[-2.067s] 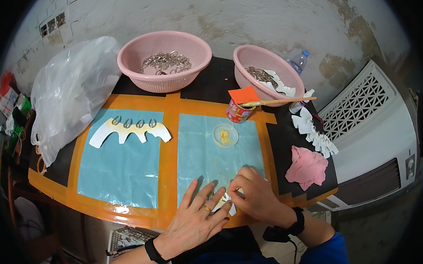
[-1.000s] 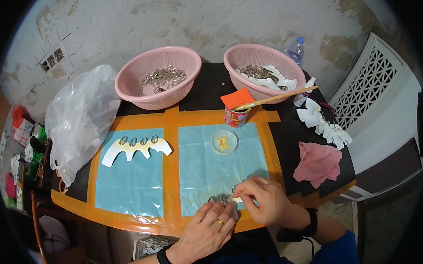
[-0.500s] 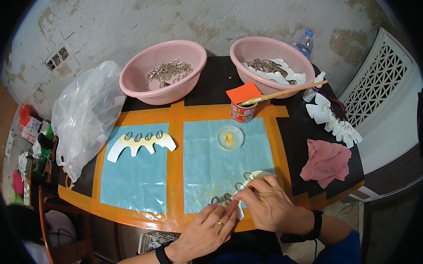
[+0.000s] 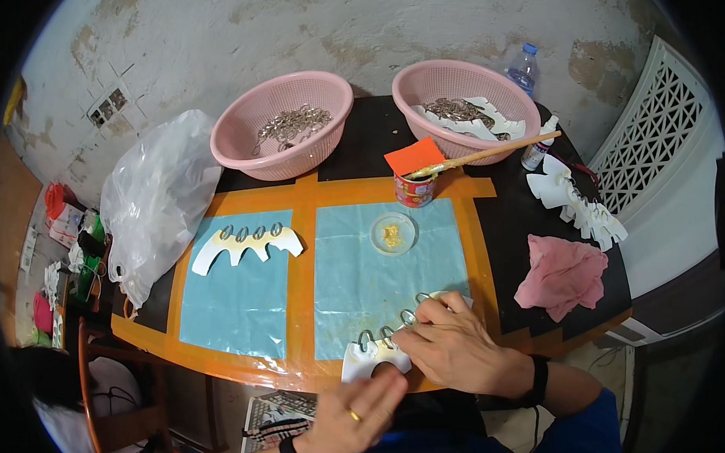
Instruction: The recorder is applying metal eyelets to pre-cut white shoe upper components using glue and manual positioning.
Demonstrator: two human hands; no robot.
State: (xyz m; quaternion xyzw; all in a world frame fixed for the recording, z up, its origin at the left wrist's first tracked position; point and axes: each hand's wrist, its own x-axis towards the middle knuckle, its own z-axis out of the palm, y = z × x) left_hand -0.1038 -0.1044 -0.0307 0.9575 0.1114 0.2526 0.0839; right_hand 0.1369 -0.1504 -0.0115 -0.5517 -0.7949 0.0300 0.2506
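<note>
A white scalloped piece (image 4: 358, 364) with several metal rings along its upper edge lies across the near edge of the right blue sheet. My right hand (image 4: 450, 343) is closed on its right half, the fingers bent over the rings and covering part of it. Just below the left half, my left hand (image 4: 357, 414) has its fingers stretched out and slightly blurred; it looks empty. Whether its fingertips touch the piece is unclear. A similar ringed scalloped piece (image 4: 243, 248), yellowish along the top, lies on the left blue sheet (image 4: 234, 315).
A clear dish (image 4: 393, 234) of yellow paste sits beyond my hands, near a red can (image 4: 415, 191) with a stick across it. Behind stand two pink baskets (image 4: 236, 147) holding metal rings. A plastic bag (image 4: 158, 202) lies left; a pink cloth (image 4: 562, 277) and white pieces (image 4: 577, 203) lie right.
My left hand has drawn back toward me, uncovering the left end of the scalloped piece. My right hand stays over the right half, its fingers slightly shifted. The view has tilted slightly.
</note>
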